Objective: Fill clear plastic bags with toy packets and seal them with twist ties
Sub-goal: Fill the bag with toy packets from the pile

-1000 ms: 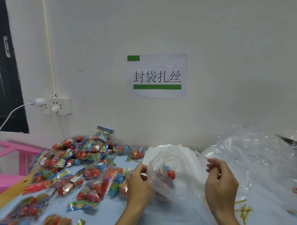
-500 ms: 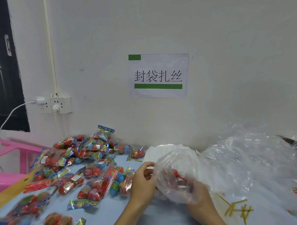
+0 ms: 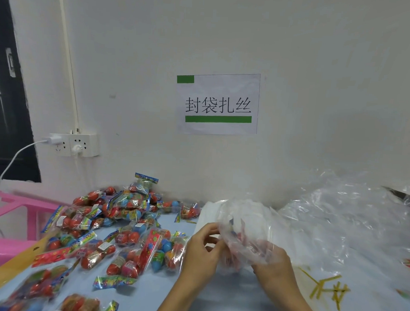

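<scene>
Over on the left of the pale blue tabletop (image 3: 146,301) sprawls a heap of red and blue toy packets in crinkly clear wrappers (image 3: 126,222). Centre now: the left hand (image 3: 203,251) pinches the edge of a thin clear plastic bag (image 3: 245,234) with curled fingers, while the right hand (image 3: 273,268) grips it from below, a toy packet blurred inside, above both hands. Right of them, loose yellow twist ties (image 3: 327,290) lie scattered beside a mound of crumpled clear plastic bags (image 3: 351,220).
</scene>
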